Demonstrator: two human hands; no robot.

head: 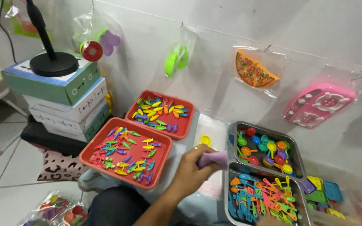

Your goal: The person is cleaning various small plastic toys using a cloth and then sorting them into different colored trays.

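White wall behind holds bagged toys. Lower centre, left hand (192, 170) pinches a purple piece (213, 159), held just left of two metal trays (232, 142); red trays (89, 146) sit centre-left.

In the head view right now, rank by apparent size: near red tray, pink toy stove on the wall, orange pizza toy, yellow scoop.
1. Near red tray, clearly largest.
2. Pink toy stove, bagged on the wall.
3. Orange pizza toy, also bagged.
4. Yellow scoop, smallest.
The tray sits closer to the camera, which inflates its apparent size.
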